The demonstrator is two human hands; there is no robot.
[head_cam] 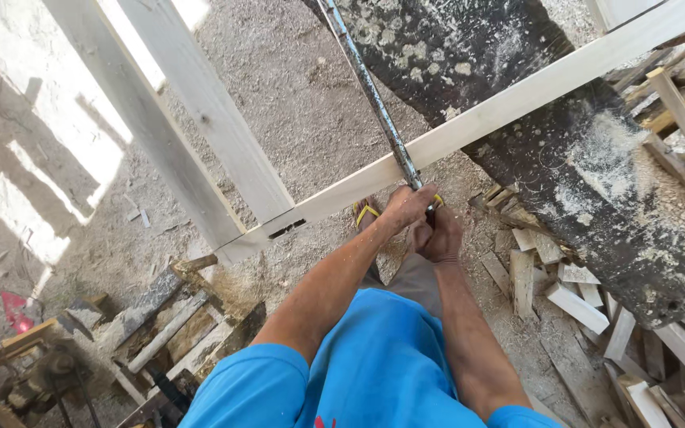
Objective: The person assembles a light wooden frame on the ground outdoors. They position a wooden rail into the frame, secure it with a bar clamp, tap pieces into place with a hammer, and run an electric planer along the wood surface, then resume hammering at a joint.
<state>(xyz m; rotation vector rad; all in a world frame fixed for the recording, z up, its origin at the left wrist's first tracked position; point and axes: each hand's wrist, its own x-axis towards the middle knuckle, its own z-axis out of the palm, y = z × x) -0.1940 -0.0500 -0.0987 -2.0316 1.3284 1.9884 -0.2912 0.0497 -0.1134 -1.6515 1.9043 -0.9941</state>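
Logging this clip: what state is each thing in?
Long metal saw blade: slanted across the pale wooden strip, gripped at its lower end.
Left hand: closed on the saw.
Right hand: closed on the saw.
Pale wooden strip: resting on the dark sawdust-covered bench.
Wood offcuts: scattered on the ground.

Sawdust-strewn dirt floor (311, 95), sunlit patches at left, offcut pile (596, 317) at right, dark slab (596, 158) above

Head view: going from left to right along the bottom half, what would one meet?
Red scrap → pile of old boards → left hand → right hand, both on the long metal bar → cut wood offcuts → dark sawdust-covered beam.
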